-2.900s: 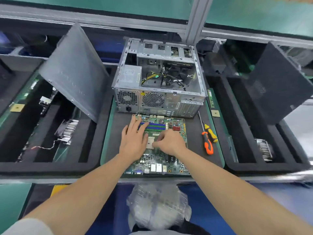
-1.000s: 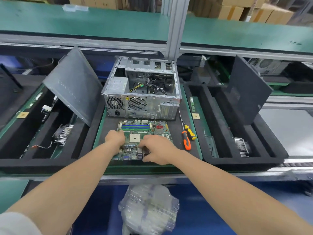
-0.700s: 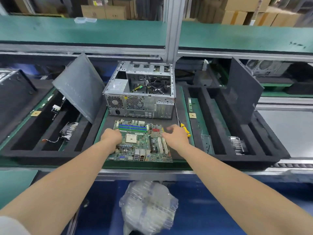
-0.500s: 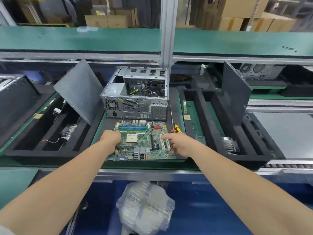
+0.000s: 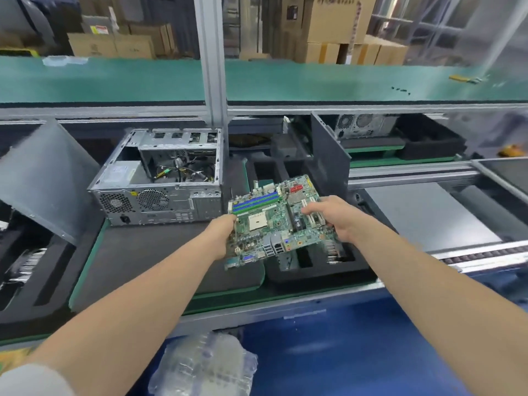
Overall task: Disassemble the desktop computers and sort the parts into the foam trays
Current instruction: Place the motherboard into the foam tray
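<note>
Two-handed edge grip: left hand [image 5: 221, 238] and right hand [image 5: 334, 217] hold the motherboard [image 5: 274, 218], which should descend level into the foam tray [image 5: 314, 277].

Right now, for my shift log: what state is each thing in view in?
Motherboard: in the air, tilted, held by both hands.
Left hand: grips the motherboard's left edge.
Right hand: grips its right side.
Computer case: side open, cables inside.
Right foam tray: a heatsink lies in one slot.
</note>
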Tool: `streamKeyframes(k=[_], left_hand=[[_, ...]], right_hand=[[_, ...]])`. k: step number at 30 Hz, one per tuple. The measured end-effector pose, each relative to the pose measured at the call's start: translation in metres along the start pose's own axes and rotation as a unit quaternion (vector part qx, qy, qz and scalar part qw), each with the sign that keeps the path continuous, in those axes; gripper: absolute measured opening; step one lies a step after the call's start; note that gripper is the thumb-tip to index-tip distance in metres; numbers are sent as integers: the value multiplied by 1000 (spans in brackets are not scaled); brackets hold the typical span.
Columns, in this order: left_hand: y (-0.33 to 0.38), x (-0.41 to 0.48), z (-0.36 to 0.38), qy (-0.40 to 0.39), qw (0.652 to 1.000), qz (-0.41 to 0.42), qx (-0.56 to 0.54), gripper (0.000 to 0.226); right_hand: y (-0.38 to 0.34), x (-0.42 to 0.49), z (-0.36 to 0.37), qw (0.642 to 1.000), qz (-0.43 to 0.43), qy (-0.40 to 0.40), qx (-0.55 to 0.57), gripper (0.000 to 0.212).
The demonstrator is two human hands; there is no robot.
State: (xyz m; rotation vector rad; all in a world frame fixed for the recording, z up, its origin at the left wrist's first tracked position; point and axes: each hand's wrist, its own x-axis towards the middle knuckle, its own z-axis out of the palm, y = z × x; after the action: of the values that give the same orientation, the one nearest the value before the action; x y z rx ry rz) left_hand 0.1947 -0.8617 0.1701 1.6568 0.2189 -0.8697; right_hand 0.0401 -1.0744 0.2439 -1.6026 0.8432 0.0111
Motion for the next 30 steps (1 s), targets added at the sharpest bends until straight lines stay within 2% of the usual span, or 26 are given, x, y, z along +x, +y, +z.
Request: streamKeyframes(k=[3,5,12,16,21,26,30], left_hand=[[18,18,37,-62,998,10,19,54],[33,36,55,-67,996,26,55,57],[101,97,114,-116,973,118,159,19],[137,124,129,-158,955,165,186,61],[172,152,136,-177,928,248,214,82],[191,182,139,-207,905,276,248,87],[188,200,146,-214,915,253,232,82]], right_hand=[[-20,19,-31,999,-18,40,-20,96],[-35,35,-42,997,-37,60,-33,98],[-96,107,-63,982,-82,108,-133,83],[-123,149,-64,974,-80,123,-172,78],[-136,193,-61,959,-89,148,-223,65],[-134,231,-51,945,-101,142,-275,58],[-118,258,-39,942,-99,127,-296,40]])
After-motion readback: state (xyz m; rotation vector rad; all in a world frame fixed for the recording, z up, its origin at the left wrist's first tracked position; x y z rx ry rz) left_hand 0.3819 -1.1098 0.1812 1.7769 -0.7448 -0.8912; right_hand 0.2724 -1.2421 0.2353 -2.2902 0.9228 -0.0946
